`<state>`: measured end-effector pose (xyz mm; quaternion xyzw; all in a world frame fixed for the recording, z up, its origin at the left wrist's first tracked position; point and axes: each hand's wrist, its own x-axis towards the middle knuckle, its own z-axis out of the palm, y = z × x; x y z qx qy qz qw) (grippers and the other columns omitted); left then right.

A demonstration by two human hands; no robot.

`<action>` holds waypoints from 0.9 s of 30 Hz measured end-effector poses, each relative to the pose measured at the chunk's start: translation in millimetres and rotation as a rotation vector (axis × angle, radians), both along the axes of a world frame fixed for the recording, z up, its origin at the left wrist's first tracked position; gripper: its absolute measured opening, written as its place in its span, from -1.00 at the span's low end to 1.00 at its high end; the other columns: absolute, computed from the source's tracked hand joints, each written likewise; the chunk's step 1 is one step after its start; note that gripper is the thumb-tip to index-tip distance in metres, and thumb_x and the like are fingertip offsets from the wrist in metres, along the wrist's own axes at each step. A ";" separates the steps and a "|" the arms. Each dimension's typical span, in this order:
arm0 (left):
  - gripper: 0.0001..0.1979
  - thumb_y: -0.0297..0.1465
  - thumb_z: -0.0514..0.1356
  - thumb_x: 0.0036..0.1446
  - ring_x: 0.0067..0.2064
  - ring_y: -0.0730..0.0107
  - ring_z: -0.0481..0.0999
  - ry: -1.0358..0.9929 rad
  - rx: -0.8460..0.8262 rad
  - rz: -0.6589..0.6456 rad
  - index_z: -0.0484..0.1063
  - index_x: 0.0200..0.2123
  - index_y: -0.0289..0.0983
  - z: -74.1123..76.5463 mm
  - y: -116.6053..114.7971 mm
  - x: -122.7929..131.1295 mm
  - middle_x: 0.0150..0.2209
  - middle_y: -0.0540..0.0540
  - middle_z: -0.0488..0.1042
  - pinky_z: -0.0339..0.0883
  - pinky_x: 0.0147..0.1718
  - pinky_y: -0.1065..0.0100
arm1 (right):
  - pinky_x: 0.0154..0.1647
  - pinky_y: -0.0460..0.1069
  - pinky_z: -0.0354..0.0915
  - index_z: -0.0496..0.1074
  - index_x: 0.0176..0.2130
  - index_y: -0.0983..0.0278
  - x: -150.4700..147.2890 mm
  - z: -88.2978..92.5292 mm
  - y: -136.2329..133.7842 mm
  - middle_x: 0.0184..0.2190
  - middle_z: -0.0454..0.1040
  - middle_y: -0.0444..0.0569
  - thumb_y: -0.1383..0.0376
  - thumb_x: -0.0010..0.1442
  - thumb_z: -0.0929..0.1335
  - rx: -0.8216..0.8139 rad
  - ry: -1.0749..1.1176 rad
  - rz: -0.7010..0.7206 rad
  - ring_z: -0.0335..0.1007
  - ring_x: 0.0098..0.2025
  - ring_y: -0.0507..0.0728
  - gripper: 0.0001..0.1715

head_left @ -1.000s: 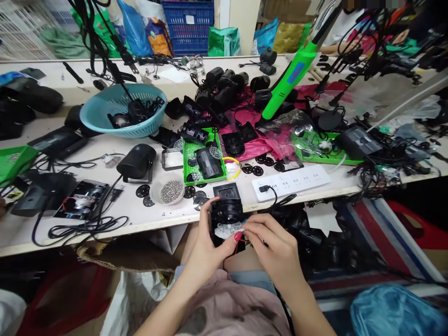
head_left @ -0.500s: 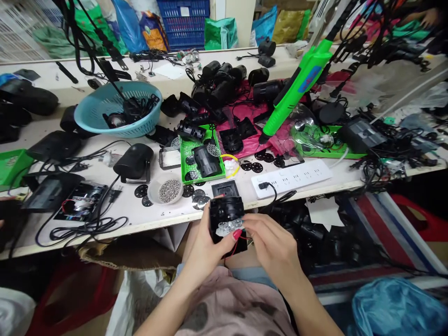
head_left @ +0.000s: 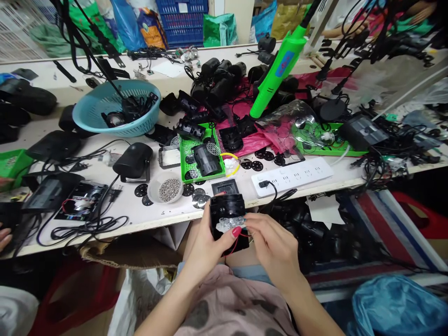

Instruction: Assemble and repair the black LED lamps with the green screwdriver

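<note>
My left hand (head_left: 213, 240) is wrapped round a black plastic housing (head_left: 227, 205), held just off the table's front edge. A clear plastic lens piece (head_left: 230, 223) sits in its open side, with my left thumb pressed against it. Thin red wires hang below the housing. Close by on the right, my right hand (head_left: 275, 238) has its fingers pinched together at the lens piece's right end; whether they grip the lens or a wire is hidden. Behind the housing lies a square black part (head_left: 224, 186) on the table.
Nearby stand a bowl of small screws (head_left: 170, 190), a green tray (head_left: 203, 172) with black parts, and a white power strip (head_left: 294, 177). A green electric screwdriver (head_left: 278, 72) hangs over the table. Farther left is a blue basket (head_left: 82, 109). Another person's hand (head_left: 4, 237) shows at the left edge.
The hanging green screwdriver has swung left and up. My hands keep nearly the same hold on the housing and lens piece. Another person's fingers have come into view at the left edge.
</note>
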<state>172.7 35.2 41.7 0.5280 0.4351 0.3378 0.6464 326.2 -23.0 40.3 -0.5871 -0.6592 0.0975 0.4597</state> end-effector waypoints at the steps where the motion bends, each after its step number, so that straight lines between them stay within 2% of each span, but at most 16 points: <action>1: -0.35 -0.20 0.31 0.18 0.12 0.13 0.44 0.006 0.010 0.002 0.21 0.28 -0.18 0.0 0.1 -0.1 0.10 -0.12 0.49 0.26 0.14 0.25 | -0.08 -0.05 0.50 0.44 -0.18 0.25 0.4 0.1 0.6 -0.24 0.58 -0.02 0.57 0.30 0.24 -0.003 -0.011 0.009 0.55 -0.16 0.06 -0.71; 6: -0.38 -0.21 0.30 0.19 0.16 0.14 0.39 0.018 0.043 0.002 0.20 0.26 -0.19 -0.8 0.2 -0.7 0.14 -0.12 0.44 0.25 0.14 0.28 | -0.09 -0.04 0.51 0.45 -0.16 0.25 3.3 0.3 3.2 -0.24 0.58 -0.02 0.57 0.30 0.23 -0.006 -0.050 0.074 0.56 -0.13 0.06 -0.68; 15: -0.40 -0.22 0.26 0.22 0.21 0.15 0.37 0.054 0.080 0.019 0.20 0.27 -0.18 -2.6 0.4 -3.1 0.21 -0.12 0.40 0.23 0.17 0.27 | -0.01 -0.02 0.50 0.44 -0.13 0.26 -0.4 -7.1 1.8 -0.20 0.57 -0.02 0.59 0.29 0.26 -0.061 -0.066 0.079 0.54 -0.09 0.07 -0.69; 19: -0.36 -0.22 0.28 0.20 0.24 0.11 0.36 0.070 0.076 0.067 0.21 0.30 -0.18 -7.9 -0.7 -6.2 0.22 -0.14 0.42 0.18 0.22 0.24 | 0.01 -0.04 0.50 0.47 -0.10 0.27 -3.1 -6.8 1.1 -0.12 0.55 0.04 0.57 0.28 0.31 -0.007 0.001 0.054 0.54 -0.07 0.07 -0.71; 21: -0.37 -0.21 0.31 0.17 0.22 0.08 0.39 0.033 0.034 0.115 0.27 0.28 -0.16 -13.7 -1.4 -7.8 0.19 -0.14 0.45 0.19 0.22 0.22 | -0.01 -0.04 0.52 0.49 -0.09 0.25 -4.1 -4.7 0.8 -0.01 0.50 0.08 0.54 0.26 0.35 0.026 0.077 -0.052 0.55 -0.07 0.07 -0.72; 23: -0.36 -0.18 0.34 0.12 0.15 0.05 0.46 -0.054 -0.055 0.183 0.32 0.25 -0.16 -19.2 -1.9 -8.5 0.13 -0.16 0.51 0.25 0.18 0.18 | -0.08 -0.06 0.55 0.48 -0.05 0.22 -4.6 -1.6 0.7 0.01 0.48 0.06 0.48 0.25 0.39 -0.032 0.233 -0.136 0.57 -0.12 0.06 -0.71; 25: -0.29 -0.13 0.39 0.03 0.05 0.02 0.54 -0.163 -0.174 0.258 0.35 0.23 -0.19 -22.0 -2.1 -8.3 0.04 -0.18 0.56 0.35 0.09 0.15 | -0.11 -0.08 0.55 0.46 0.00 0.19 -4.8 1.8 1.0 -0.07 0.54 -0.01 0.43 0.26 0.39 -0.168 0.404 -0.106 0.58 -0.15 0.04 -0.69; 27: -0.23 -0.10 0.44 -0.08 -0.05 0.00 0.59 -0.248 -0.277 0.312 0.38 0.20 -0.23 -21.6 -2.3 -7.6 -0.08 -0.18 0.61 0.44 -0.02 0.13 | -0.07 -0.09 0.54 0.47 0.02 0.18 -5.2 4.9 1.2 -0.09 0.57 -0.06 0.42 0.29 0.36 -0.263 0.483 -0.008 0.57 -0.13 0.03 -0.69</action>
